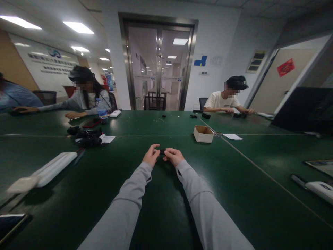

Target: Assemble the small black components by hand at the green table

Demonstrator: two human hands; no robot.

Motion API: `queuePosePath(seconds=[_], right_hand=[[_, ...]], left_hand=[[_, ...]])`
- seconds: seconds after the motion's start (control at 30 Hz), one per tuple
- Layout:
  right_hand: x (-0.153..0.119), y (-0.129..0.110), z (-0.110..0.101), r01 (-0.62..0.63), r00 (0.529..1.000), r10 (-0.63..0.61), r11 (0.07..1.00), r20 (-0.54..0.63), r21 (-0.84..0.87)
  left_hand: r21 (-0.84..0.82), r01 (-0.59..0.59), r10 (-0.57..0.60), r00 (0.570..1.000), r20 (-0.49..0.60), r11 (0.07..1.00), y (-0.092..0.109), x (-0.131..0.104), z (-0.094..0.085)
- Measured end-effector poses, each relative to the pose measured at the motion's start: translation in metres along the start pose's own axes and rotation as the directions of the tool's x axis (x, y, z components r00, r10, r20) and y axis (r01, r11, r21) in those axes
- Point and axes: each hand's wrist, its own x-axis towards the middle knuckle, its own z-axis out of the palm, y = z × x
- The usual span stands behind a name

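Above the green table (166, 201), both my hands are together around a small black object (162, 151), too small to name. My right hand (175, 156) pinches its right end between thumb and fingers. At the left end is my left hand (151, 155), its thumb against the object, the index finger reaching out over it and the other fingers curled. The fingers cover parts of the object.
An open cardboard box (203, 134) sits ahead to the right, near a white paper (232, 136). Black gear (87, 136), a water bottle (102, 111) and a white device (57, 168) lie leftward. Two people in headgear sit across; another person's sleeve shows far left.
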Motion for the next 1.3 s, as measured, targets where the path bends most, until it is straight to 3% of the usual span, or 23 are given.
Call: queuePosePath(seconds=[0.37, 0.73, 1.3], right_hand=[[-0.0005, -0.0013, 0.0003, 0.02, 1.0, -0.02, 0.999, 0.008, -0.033], [-0.0013, -0.0022, 0.0014, 0.039, 0.999, -0.038, 0.996, 0.02, -0.079], [-0.0015, -0.0025, 0.0004, 0.05, 0.999, -0.049, 0.995, 0.021, -0.086]], left_hand=[[0.003, -0.023, 0.023, 0.998, 0.063, 1.0, -0.0004, -0.0009, -0.0005], [0.051, -0.003, 0.003, 1.0, 0.008, 0.999, -0.0005, 0.0001, -0.0009], [0.038, -0.01, 0.01, 1.0, 0.012, 0.999, -0.0015, 0.0001, 0.0003]])
